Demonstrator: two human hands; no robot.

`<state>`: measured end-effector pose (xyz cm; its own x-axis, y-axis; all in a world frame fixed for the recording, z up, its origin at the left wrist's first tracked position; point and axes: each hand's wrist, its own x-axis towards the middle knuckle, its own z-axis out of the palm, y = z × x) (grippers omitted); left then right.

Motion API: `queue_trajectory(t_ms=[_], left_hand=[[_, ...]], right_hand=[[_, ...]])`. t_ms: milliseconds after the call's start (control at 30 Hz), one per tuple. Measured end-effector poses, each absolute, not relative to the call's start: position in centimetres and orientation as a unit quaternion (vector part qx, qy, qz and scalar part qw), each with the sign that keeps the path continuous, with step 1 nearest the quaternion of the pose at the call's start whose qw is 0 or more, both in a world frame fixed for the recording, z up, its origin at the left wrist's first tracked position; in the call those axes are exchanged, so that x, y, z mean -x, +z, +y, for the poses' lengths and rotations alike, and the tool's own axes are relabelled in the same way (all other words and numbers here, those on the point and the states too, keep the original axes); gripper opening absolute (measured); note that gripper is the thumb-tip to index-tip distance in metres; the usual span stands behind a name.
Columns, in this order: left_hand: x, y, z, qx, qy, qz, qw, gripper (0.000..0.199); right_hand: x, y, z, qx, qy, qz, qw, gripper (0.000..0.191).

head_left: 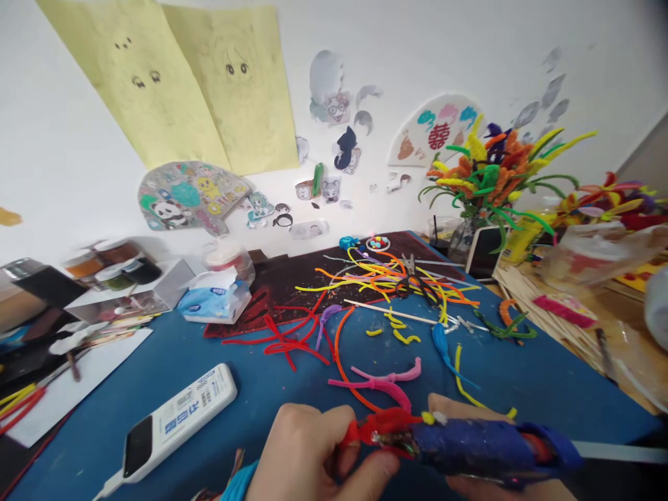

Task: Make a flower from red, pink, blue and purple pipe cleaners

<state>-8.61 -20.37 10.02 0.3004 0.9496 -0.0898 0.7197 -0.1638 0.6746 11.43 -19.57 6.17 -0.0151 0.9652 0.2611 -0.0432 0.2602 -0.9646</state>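
Note:
My left hand is closed, pinching a red pipe-cleaner piece between thumb and fingers near the bottom centre. My right hand is wrapped round a blue hot glue gun, its grip mostly hidden. A translucent glue stick sticks out of the gun's back end. The nozzle points left and meets the red piece; whether glue is flowing I cannot tell. A small yellow bit shows just above the nozzle. Bent pink pipe cleaners lie on the mat beyond my hands.
Red pipe cleaners, a blue twisted piece and pliers lie on the blue mat. A white power bank and tissue pack are at left. Pipe-cleaner flowers and a phone stand at back right.

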Motion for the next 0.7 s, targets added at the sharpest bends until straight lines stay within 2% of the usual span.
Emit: queue_trajectory(t_ms=[133,400,567,700], left_hand=[[8.7,9.8,-20.5,-0.746,0.178,0.56,0.313,0.045],[8.5,9.8,-20.5,-0.755,0.151,0.551,0.322,0.046],[8.6,9.9,-20.5,-0.774,0.128,0.552,0.283,0.042],[8.8,9.5,-20.7,-0.789,0.131,0.539,0.264,0.031]], right_hand=[[-11.7,6.3,-19.4,0.412,0.435,-0.586,0.546,0.014],[-12.5,5.2,-19.4,0.42,0.436,-0.585,0.54,0.027],[-13.0,6.4,-18.5,0.392,0.385,-0.696,0.463,0.015],[-13.4,6.4,-18.6,0.408,0.386,-0.724,0.401,0.007]])
